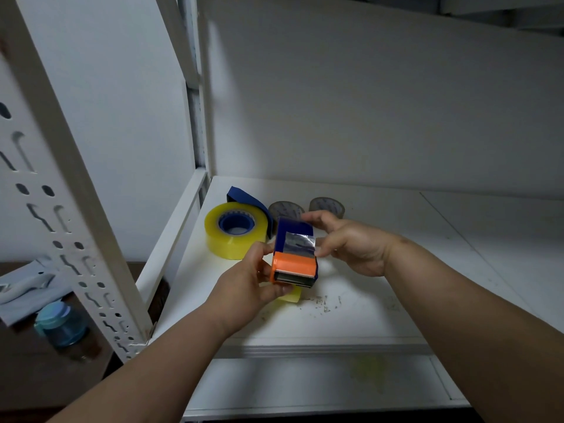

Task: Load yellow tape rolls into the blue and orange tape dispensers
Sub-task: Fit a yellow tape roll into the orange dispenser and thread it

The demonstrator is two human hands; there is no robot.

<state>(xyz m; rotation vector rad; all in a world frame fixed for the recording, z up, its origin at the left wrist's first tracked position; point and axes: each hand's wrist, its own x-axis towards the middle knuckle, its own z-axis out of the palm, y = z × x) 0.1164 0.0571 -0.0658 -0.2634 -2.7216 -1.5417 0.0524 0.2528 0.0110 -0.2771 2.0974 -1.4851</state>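
Observation:
I hold a blue and orange tape dispenser (pixel 294 254) above the white shelf (pixel 381 270), with both hands on it. My left hand (pixel 247 285) grips its orange front end from the left. My right hand (pixel 348 242) holds its right side, thumb by a strip of clear tape lying over the blue body. A bit of a yellow tape roll (pixel 291 296) shows under the dispenser. To the back left, a second blue dispenser (pixel 244 198) lies on the shelf with a large yellow tape roll (pixel 233 230) on its hub.
Two grey-clear tape rolls (pixel 326 206) stand at the back behind my hands. A white perforated rack post (pixel 76 209) rises at the left. Below left are a blue-lidded bottle (pixel 61 325) and grey cloth. Scraps litter the shelf near the front.

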